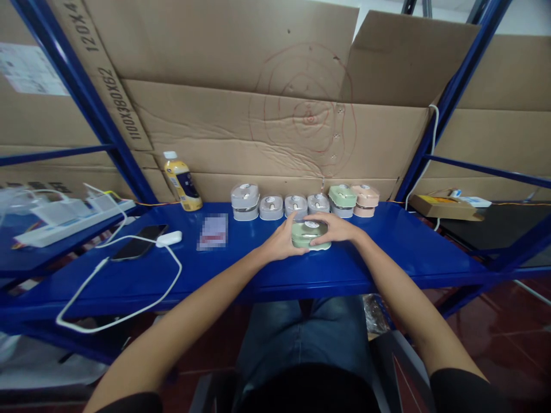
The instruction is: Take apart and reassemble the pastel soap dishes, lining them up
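Note:
Between my two hands is a light green lidded container (309, 234) with a clear top and a round white label. My left hand (284, 238) wraps its left side, thumb low at the front. On the other side, my right hand (336, 228) curls its fingers round the right end and over the top. Just behind stand similar containers in a row: a tall grey one (245, 202), several low grey ones (271, 207), a green-lidded one (343, 200) and a pink one (365, 200).
A yellow drink bottle (183, 182) stands at the back left of the blue table (258, 269). A blurred card (213, 232), a phone (138, 243) and a looping white cable (176, 281) lie on the left. Beyond the right post sits an open cardboard box (445, 207).

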Available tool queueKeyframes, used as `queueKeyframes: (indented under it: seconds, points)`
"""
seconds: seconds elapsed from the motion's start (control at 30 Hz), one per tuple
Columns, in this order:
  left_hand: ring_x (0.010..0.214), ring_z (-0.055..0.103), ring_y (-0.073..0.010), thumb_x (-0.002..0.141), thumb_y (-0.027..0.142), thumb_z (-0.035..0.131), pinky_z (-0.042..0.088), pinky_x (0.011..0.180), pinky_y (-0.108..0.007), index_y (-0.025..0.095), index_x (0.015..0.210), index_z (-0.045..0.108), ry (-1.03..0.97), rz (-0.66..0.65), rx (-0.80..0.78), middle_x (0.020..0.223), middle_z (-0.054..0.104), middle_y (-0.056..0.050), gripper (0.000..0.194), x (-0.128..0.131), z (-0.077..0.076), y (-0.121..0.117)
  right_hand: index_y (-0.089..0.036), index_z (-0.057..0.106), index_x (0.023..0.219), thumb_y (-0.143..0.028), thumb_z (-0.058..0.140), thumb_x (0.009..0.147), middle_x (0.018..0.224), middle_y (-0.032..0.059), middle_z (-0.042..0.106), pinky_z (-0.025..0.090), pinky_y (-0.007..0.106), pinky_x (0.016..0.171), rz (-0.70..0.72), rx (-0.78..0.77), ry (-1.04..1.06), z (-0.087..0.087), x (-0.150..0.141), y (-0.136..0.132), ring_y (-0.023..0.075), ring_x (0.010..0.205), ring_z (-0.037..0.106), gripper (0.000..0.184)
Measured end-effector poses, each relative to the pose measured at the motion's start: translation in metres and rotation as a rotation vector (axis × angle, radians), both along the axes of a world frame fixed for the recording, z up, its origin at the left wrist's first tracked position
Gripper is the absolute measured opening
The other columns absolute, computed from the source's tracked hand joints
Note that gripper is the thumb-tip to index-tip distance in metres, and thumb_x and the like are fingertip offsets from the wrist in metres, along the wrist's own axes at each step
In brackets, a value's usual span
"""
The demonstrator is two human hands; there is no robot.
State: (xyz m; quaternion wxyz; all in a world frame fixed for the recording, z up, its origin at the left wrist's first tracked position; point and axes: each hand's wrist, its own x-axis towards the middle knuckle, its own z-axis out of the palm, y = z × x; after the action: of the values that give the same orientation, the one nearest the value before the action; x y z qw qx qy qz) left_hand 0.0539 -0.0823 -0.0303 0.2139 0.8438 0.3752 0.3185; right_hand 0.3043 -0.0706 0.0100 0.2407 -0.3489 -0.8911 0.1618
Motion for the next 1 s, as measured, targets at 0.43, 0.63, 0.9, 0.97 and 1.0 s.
queueKeyframes:
  seconds: [0.43,0.63,0.9,0.97,1.0]
  points:
    - [0.142,0.052,-0.0432,0.059,0.057,0.095,0.044,0.115,-0.06,0.021,0.154,0.039,0.002,-0.105,-0.017,0.153,0.054,-0.019,0.117,-0.009,0.001,0.014,-0.031,0.055,0.153,-0.06,0.088,0.072,0.13,0.0092,0.067,0.052,0.054,0.107,0.009,0.016,-0.063,0.0,-0.008,-0.012,0.0314,0.118,0.065,0.092]
    - [0.131,0.061,-0.0402,0.058,0.051,0.096,0.048,0.112,-0.057,0.017,0.153,0.039,-0.042,-0.093,-0.01,0.142,0.062,-0.019,0.116,-0.021,0.011,0.015,-0.03,0.051,0.156,-0.054,0.093,0.065,0.145,0.0107,0.063,0.047,0.055,0.113,-0.03,0.01,-0.051,-0.003,0.001,-0.012,0.0355,0.131,0.061,0.103]
    - [0.139,0.057,-0.0322,0.084,0.045,0.074,0.043,0.12,-0.051,0.016,0.157,0.03,-0.29,0.156,0.201,0.149,0.055,-0.022,0.09,-0.028,0.015,0.03,-0.024,0.06,0.147,-0.06,0.083,0.075,0.14,0.016,0.065,0.049,0.056,0.11,-0.446,0.266,0.175,0.021,-0.003,0.002,0.0394,0.128,0.062,0.084]
    - [0.147,0.047,-0.0353,0.088,0.039,0.068,0.036,0.124,-0.053,0.015,0.155,0.037,-0.128,0.266,0.306,0.156,0.048,-0.023,0.078,-0.031,0.016,0.035,-0.02,0.058,0.149,-0.063,0.08,0.077,0.136,0.0223,0.063,0.05,0.059,0.106,-0.698,0.307,0.122,0.028,-0.012,0.014,0.0441,0.124,0.062,0.086]
    - [0.152,0.041,-0.0375,0.088,0.037,0.067,0.032,0.126,-0.055,0.014,0.153,0.04,-0.04,0.294,0.337,0.161,0.044,-0.023,0.074,-0.033,0.015,0.038,-0.017,0.057,0.148,-0.063,0.079,0.079,0.135,0.025,0.063,0.05,0.06,0.104,-0.795,0.315,0.079,0.031,-0.017,0.021,0.0459,0.124,0.061,0.086]
